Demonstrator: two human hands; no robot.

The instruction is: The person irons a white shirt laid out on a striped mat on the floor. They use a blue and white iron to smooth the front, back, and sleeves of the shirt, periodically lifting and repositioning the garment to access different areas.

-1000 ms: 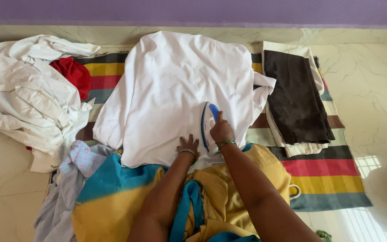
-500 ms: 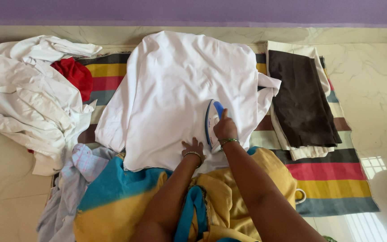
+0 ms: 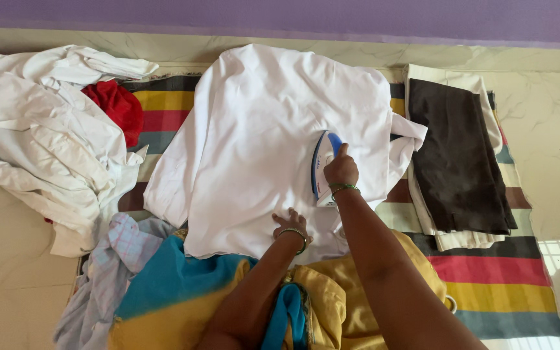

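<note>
A white garment [image 3: 273,129] lies spread flat on a striped mat [image 3: 487,259] on the floor. My right hand [image 3: 340,172] grips the handle of a blue and white iron [image 3: 323,167], which rests on the right part of the garment. My left hand [image 3: 291,225] lies flat on the garment's near edge, fingers spread, pressing the cloth down just left of the iron. Both wrists wear green bangles.
A heap of crumpled white clothes [image 3: 40,136] with a red cloth [image 3: 116,107] lies at the left. Folded dark brown and cream cloths [image 3: 461,155] are stacked at the right. A pale checked cloth [image 3: 102,272] sits by my knee. A purple wall [image 3: 293,16] runs behind.
The iron and my right hand have slid away from me, up the garment. My left hand stays at the near edge. The camera view has shifted slightly.
</note>
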